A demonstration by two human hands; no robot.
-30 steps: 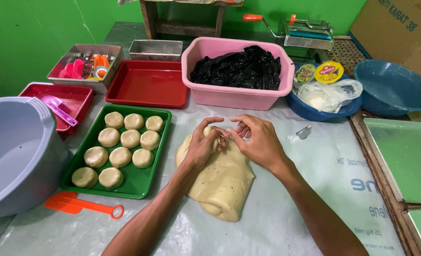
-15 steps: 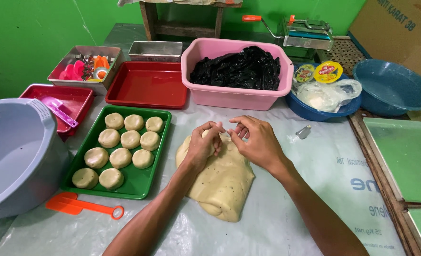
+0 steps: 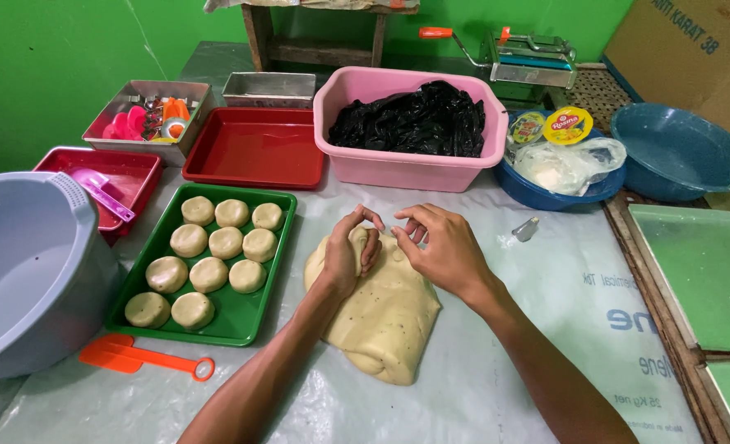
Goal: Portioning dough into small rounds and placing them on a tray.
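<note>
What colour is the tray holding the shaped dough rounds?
Green tray, seen in the head view, left of the left hand.

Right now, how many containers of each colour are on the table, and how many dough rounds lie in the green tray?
Red plastic trays: 2
Green plastic tray: 1
Pink plastic tub: 1
Blue plastic bowls: 2
Grey plastic basin: 1
Metal tins: 2
Total containers: 9
Flattened pale dough rounds: 11

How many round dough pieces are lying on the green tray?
10, all on the green plastic tray. Three round pale dough pieces in the far row, three in the next, three in the third, one more beside the nearest left piece. None seem hidden.
</note>
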